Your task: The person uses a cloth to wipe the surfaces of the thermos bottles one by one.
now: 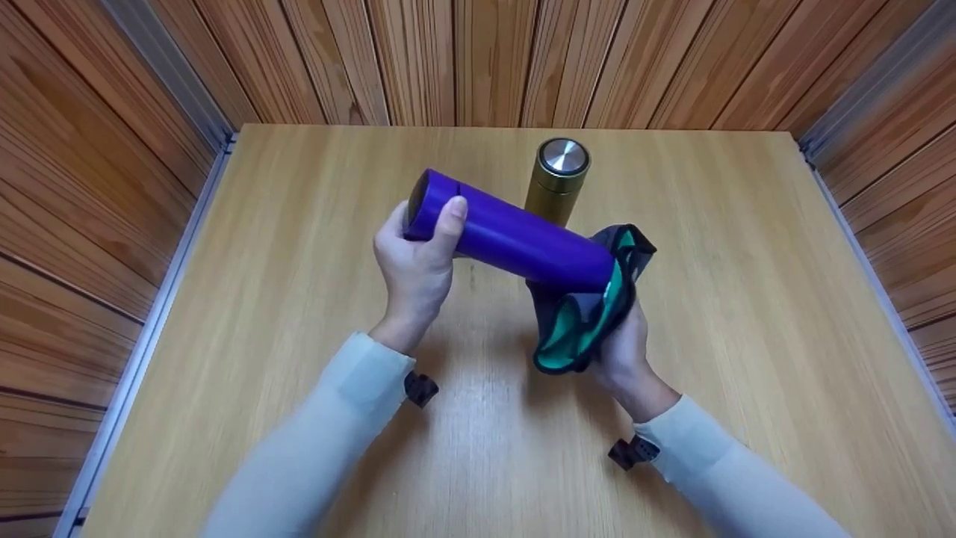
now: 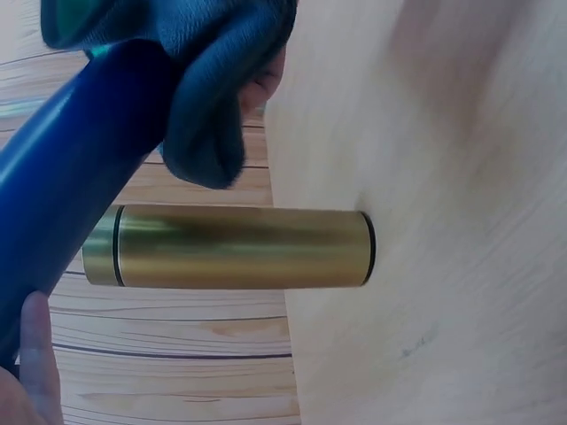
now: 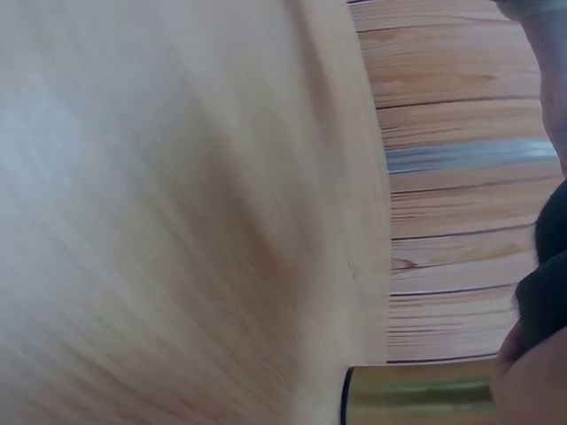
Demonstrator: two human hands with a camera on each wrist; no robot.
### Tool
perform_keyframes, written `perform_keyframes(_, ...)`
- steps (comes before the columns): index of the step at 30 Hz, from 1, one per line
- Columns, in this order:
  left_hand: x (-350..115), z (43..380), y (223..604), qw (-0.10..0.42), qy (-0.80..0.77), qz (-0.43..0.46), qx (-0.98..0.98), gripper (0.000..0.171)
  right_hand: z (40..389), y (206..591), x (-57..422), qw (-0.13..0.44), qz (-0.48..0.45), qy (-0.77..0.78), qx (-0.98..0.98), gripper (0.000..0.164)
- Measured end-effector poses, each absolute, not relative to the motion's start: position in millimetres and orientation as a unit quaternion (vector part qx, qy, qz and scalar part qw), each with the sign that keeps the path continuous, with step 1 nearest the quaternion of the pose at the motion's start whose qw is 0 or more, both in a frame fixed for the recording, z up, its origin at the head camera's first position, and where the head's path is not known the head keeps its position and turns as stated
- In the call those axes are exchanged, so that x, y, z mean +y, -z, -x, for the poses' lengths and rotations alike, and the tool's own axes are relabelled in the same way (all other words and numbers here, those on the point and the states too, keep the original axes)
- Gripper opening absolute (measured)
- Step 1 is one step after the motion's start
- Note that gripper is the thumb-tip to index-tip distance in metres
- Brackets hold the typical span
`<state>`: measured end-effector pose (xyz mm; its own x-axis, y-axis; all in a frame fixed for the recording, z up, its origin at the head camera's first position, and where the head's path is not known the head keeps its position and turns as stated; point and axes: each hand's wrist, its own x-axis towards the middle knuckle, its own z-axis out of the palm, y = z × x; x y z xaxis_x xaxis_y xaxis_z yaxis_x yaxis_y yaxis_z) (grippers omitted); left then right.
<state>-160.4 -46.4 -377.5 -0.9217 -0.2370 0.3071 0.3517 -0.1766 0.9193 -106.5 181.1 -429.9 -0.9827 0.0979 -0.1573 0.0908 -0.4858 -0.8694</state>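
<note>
A purple thermos bottle (image 1: 523,237) is held tilted above the table, its capped end up at the left. My left hand (image 1: 418,261) grips it round that capped end, thumb on top. Over its lower right end my right hand (image 1: 626,351) holds a dark grey cloth with green on its other side (image 1: 564,336), bunched against the bottle. The cloth covers most of the right fingers. Behind the purple bottle a gold thermos bottle (image 1: 556,183) with a silver-topped lid stands upright on the table; the left wrist view shows its whole gold side (image 2: 239,248).
The wooden table (image 1: 246,299) runs back to a plank wall (image 1: 485,60). Plank side walls with metal rails (image 1: 160,321) stand at left and right. Small dark devices (image 1: 420,389) are strapped at both wrists, by the light sleeves.
</note>
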Motion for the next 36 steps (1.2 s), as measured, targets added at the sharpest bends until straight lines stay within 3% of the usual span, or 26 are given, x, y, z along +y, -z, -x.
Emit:
perform_keyframes(4,-45.8,159.3,378.0,0.203,0.740,0.068,-0.638,0.047,109.5,437.4,176.9,0.095,0.003,-0.792,-0.604,0.047)
perform_keyframes(7,-46.1,157.6,377.6,0.190,0.731,0.085,-0.650,0.047,111.5,438.2,180.0,0.124,-0.005,-0.721,-0.681,0.042)
perform_keyframes(13,-47.1,157.9,376.9,0.196,0.721,0.105,-0.656,0.044,118.9,428.7,190.8,0.103,0.024,-0.628,-0.771,0.040)
perform_keyframes(21,-46.7,155.4,380.2,0.220,0.703,0.110,-0.667,0.043,125.1,422.4,197.6,0.081,0.083,-0.631,-0.767,0.038)
perform_keyframes(26,-49.8,157.2,379.5,0.224,0.712,0.097,-0.658,0.044,123.0,420.6,199.9,0.033,0.095,-0.684,-0.722,0.047)
perform_keyframes(31,-53.1,158.5,378.9,0.203,0.723,0.097,-0.654,0.052,120.4,420.3,201.5,-0.006,0.021,-0.740,-0.672,0.040)
perform_keyframes(36,-53.5,156.4,379.0,0.175,0.730,0.094,-0.654,0.067,125.9,416.0,209.2,-0.126,-0.052,-0.747,-0.651,0.043)
